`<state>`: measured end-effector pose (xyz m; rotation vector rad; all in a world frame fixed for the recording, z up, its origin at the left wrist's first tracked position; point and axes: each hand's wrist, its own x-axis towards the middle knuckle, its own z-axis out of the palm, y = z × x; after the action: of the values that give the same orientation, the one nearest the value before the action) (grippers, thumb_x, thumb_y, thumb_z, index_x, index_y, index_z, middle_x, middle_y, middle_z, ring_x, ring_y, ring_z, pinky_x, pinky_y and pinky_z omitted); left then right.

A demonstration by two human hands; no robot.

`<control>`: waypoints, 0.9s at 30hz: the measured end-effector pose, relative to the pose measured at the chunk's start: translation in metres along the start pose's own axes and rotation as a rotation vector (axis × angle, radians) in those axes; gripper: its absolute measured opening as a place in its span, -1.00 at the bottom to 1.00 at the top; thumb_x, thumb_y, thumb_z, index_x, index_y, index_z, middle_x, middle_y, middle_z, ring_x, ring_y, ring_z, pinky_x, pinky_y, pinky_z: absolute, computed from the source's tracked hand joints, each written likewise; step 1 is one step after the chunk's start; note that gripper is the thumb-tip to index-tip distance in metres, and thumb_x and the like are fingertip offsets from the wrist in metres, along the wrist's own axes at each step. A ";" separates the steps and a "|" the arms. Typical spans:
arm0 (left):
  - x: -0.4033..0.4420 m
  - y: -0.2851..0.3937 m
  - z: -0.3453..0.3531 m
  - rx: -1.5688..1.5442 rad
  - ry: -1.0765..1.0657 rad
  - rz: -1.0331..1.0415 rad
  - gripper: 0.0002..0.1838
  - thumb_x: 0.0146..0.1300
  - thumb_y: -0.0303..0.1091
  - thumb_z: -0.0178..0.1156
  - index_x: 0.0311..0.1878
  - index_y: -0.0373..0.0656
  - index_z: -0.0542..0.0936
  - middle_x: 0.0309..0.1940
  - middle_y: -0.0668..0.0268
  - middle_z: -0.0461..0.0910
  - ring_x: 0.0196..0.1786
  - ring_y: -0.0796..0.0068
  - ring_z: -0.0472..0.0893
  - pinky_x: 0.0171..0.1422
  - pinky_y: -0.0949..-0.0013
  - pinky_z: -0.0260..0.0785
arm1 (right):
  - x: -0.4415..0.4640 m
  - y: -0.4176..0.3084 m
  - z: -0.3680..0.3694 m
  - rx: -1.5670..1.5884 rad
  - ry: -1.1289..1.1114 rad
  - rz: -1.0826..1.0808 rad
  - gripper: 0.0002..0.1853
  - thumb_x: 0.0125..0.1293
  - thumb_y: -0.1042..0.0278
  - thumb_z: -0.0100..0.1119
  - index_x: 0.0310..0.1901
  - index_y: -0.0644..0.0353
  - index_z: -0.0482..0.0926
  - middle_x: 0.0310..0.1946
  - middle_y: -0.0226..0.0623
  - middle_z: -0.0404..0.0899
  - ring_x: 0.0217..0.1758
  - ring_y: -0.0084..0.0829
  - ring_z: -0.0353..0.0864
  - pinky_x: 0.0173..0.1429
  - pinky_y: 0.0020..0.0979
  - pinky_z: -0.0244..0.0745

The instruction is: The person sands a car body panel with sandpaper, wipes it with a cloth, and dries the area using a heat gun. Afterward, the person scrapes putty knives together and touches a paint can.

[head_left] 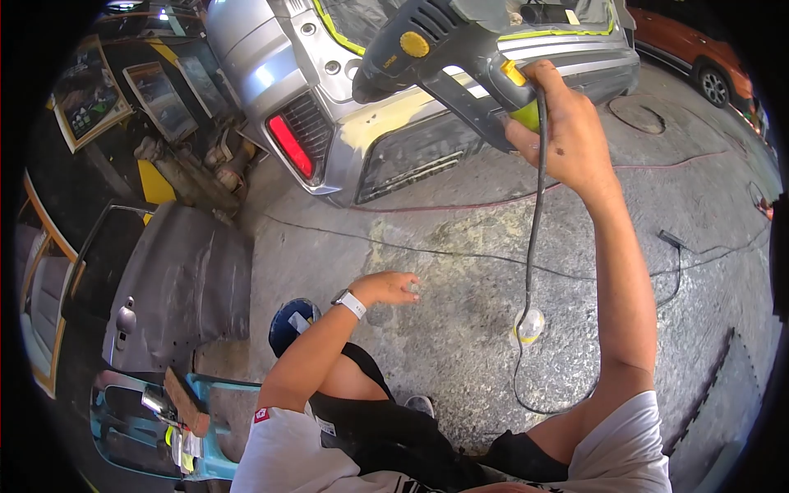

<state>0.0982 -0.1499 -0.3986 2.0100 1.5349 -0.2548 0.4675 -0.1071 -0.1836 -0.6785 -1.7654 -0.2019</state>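
Observation:
My right hand point(571, 135) grips the handle end of a dark heat gun point(460, 66) with a yellow round knob and a yellow switch. The gun is raised at the top of the view, its nozzle pointing left toward the silver car's rear. A black cord point(538, 205) hangs from the handle to the floor. My left hand point(386, 288), with a white-strapped watch on the wrist, hovers low over the concrete, fingers loosely curled but apart and nothing seen in them. The rear bumper point(403, 122) has pale yellow filler and a sanded patch beside a red light point(291, 145).
A grey car door point(181, 279) leans at left, near a turquoise plastic chair point(218, 427) bearing a wood block point(187, 401) and small items. A clear-and-yellow plastic item point(528, 326) lies by the cord. Other cables cross the floor. An orange car point(690, 45) is parked at upper right.

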 end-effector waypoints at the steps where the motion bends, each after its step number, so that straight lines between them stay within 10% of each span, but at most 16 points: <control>1: -0.001 0.000 -0.001 0.005 0.017 -0.002 -0.34 0.44 0.15 0.19 0.42 -0.07 0.43 0.09 0.08 0.71 0.15 0.06 0.68 0.26 0.10 0.49 | 0.000 0.000 0.000 -0.003 -0.003 -0.006 -0.40 0.04 0.34 0.48 0.14 0.14 0.45 -0.47 -0.03 0.62 -0.31 0.10 0.67 -0.18 -0.03 0.52; 5: -0.005 0.002 -0.006 0.003 0.015 -0.026 -0.31 0.42 0.11 0.21 0.45 -0.13 0.41 0.17 0.01 0.68 0.23 0.04 0.65 0.30 0.08 0.47 | 0.002 -0.009 -0.005 -0.025 -0.082 0.074 -0.47 0.08 0.39 0.40 0.11 0.20 0.45 -0.19 0.05 0.71 -0.06 0.16 0.71 0.03 -0.11 0.57; 27: 0.005 -0.007 -0.001 0.023 0.012 -0.016 -0.30 0.42 0.13 0.21 0.44 -0.14 0.42 0.18 0.02 0.68 0.25 0.03 0.64 0.31 0.07 0.46 | 0.001 -0.007 -0.010 -0.100 -0.076 0.030 -0.46 0.07 0.35 0.40 0.11 0.16 0.45 -0.21 -0.01 0.71 -0.08 0.09 0.73 0.01 -0.10 0.57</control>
<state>0.0934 -0.1439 -0.4026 2.0211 1.5623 -0.2685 0.4718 -0.1173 -0.1777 -0.7936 -1.8262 -0.2484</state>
